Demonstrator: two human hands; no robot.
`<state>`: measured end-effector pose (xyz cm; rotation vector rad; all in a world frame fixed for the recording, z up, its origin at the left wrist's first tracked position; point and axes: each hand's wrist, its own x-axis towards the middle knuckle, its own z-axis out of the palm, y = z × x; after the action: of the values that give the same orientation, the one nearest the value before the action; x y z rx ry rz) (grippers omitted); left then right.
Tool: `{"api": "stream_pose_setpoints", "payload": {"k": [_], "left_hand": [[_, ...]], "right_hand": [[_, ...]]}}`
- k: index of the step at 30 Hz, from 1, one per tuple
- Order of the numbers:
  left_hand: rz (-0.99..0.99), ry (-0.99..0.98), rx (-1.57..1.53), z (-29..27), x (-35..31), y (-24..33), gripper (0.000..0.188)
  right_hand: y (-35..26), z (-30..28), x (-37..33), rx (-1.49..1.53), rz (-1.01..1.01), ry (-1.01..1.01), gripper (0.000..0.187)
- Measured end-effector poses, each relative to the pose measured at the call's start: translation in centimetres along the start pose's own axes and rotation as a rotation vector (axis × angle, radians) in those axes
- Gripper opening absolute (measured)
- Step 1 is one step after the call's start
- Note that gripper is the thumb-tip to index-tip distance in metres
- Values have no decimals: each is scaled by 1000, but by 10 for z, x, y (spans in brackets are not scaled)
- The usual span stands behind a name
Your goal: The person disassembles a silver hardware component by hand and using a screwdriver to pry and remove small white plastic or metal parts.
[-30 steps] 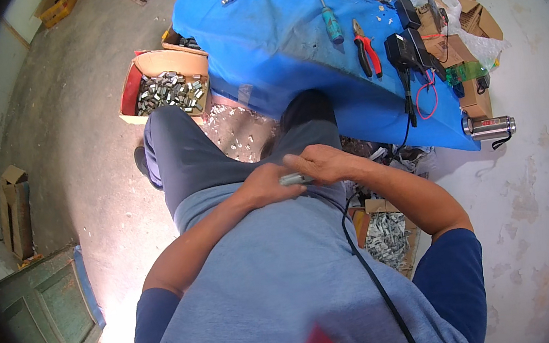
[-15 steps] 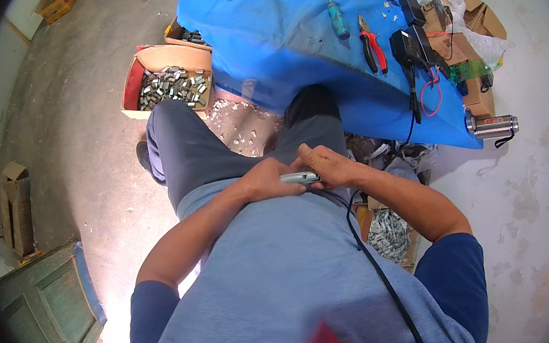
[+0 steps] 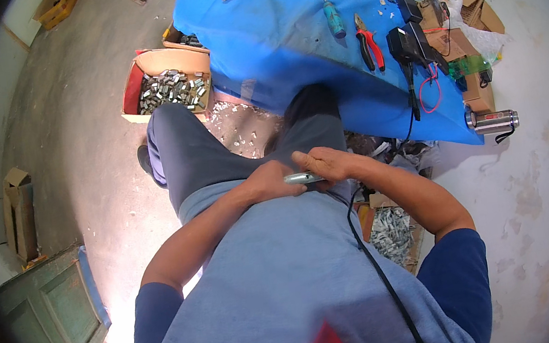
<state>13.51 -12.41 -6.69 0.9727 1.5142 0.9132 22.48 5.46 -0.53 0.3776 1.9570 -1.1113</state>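
- the left hand (image 3: 267, 181) is curling closed around one end of a silvery metal piece (image 3: 299, 178), which is lying crosswise between both hands, just above the lap.
- the right hand (image 3: 330, 164) is bending partly curled over the other end, thumb stretching leftward; whether its hidden fingers are gripping anything, i cannot tell.
- compared with half a second ago, the right thumb is lying lower and farther left, and the piece's far end is showing less; the handling seems to be continuing on this same piece.
- a black cable (image 3: 381, 273) is running up the shirt toward the right hand, possibly getting in its way.
- ahead, a blue-covered table (image 3: 273, 48) is holding red-handled pliers (image 3: 369, 50) and a teal screwdriver (image 3: 334, 20).
- beyond the left knee, a carton (image 3: 175, 59) is holding many small metal pieces.
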Motion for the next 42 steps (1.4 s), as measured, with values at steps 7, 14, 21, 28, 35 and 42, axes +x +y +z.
{"api": "stream_pose_setpoints", "payload": {"k": [7,14,21,28,35,42], "left_hand": [[-27,-55,-125,-4,0,-7,47],[-7,-101,-153,-10,-5,-4,47],[-8,-121,-106,-11,-8,-4,50],[177,-31,-1247,-17,-14,-8,36],[139,-103,-1172,-9,-16,-15,33],[167,-165,-1136,-7,-19,-15,35]], "right_hand": [[-7,-7,-2,180,80,-70,91],[1,6,-4,294,34,-30,87],[4,20,-9,389,3,24,82],[13,42,5,562,-90,32,76],[36,39,-10,1023,-235,146,57],[165,75,-111,85,45,1329,38]]}}
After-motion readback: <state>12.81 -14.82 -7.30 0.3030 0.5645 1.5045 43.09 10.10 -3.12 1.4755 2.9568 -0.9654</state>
